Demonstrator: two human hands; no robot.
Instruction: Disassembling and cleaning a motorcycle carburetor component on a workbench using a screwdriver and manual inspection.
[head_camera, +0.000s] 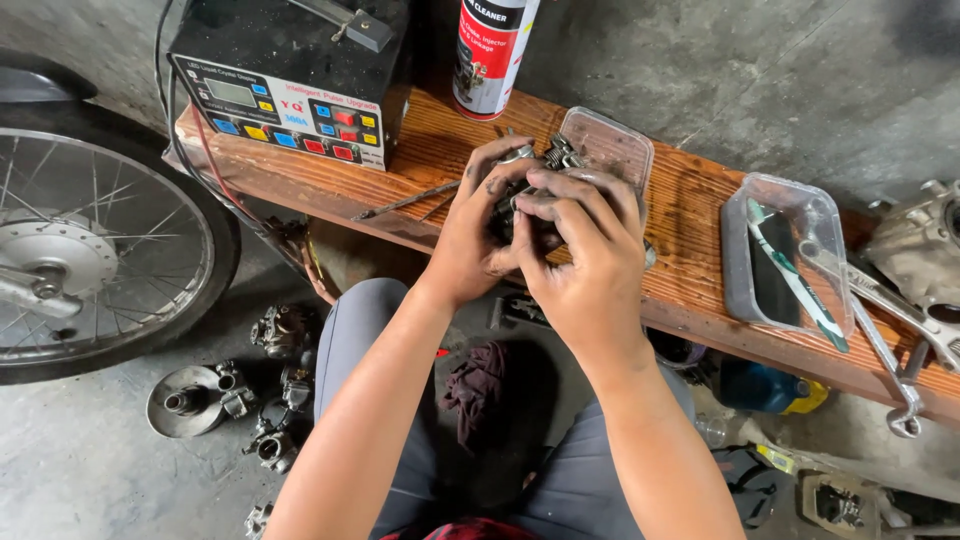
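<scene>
Carburettor (530, 195), small, metal and grimy, sits cradled in both hands above the wooden table (690, 270), just left of the empty clear tray (610, 150). Left hand (475, 235) wraps it, fingers curled tight; right hand (585, 250) presses fingers together over its top. Judgement: keep it low over the table so loose parts cannot roll away.
</scene>
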